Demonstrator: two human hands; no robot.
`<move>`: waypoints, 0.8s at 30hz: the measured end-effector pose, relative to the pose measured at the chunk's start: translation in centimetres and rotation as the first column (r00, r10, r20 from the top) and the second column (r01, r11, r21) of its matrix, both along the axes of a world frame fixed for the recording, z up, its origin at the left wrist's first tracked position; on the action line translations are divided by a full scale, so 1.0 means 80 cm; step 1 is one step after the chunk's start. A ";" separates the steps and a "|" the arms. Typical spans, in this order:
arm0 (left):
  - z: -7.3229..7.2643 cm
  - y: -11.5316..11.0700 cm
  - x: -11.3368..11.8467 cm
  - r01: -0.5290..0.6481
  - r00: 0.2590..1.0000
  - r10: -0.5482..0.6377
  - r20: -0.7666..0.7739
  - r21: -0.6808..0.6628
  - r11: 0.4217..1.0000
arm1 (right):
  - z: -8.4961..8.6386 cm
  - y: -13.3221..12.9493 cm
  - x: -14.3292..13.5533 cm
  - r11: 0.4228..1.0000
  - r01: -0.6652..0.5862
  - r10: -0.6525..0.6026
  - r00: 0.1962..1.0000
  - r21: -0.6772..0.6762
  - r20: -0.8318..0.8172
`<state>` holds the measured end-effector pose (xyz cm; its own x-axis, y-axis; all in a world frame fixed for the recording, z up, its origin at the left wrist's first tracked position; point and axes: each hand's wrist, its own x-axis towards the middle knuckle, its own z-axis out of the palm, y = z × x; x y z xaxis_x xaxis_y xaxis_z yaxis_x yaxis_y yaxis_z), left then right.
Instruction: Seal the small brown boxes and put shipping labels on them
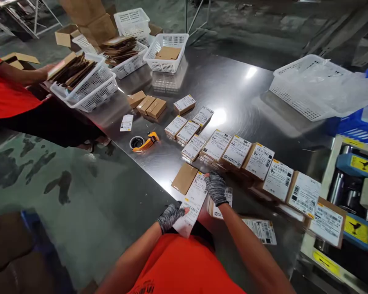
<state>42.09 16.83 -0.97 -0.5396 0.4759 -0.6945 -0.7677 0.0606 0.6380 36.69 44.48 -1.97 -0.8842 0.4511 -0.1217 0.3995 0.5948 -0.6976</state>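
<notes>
My left hand [169, 216], in a grey knit glove, pinches the near end of a strip of white shipping labels [192, 203] at the front edge of the steel table [233, 90]. My right hand [215, 188], also gloved, presses the strip's far end down beside a plain brown cardboard box [184, 178]. Just right of that hand lies a small labelled box [225, 203]. A row of labelled boxes [257, 161] runs diagonally from the table's middle to its right edge.
An orange tape dispenser [144, 142] and a loose label [126, 122] lie at left. Unlabelled boxes [147, 105] sit behind. White baskets [166, 52] of flat cardboard stand at the back; one holds plastic bags [322, 87]. Another person's hand [46, 71] rests at a basket.
</notes>
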 end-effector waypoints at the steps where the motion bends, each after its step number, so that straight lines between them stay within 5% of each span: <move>1: 0.001 -0.001 -0.001 0.009 1.000 -0.009 -0.003 -0.010 1.000 | 0.000 0.000 0.000 1.000 0.003 -0.003 1.000 -0.004 0.002; 17: -0.001 -0.003 -0.004 0.031 0.999 -0.032 -0.037 -0.022 0.999 | 0.016 -0.004 0.006 1.000 -0.001 0.002 0.999 -0.027 0.042; 24: -0.016 -0.009 0.003 0.049 0.998 -0.050 -0.026 -0.049 0.998 | 0.032 -0.047 -0.017 0.988 -0.144 0.145 0.989 0.053 -0.023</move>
<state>42.32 16.14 -2.24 -0.5351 0.4690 -0.7027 -0.7454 0.1293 0.6539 35.31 40.74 0.56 -0.9432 0.3231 -0.0771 0.2881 0.6804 -0.6738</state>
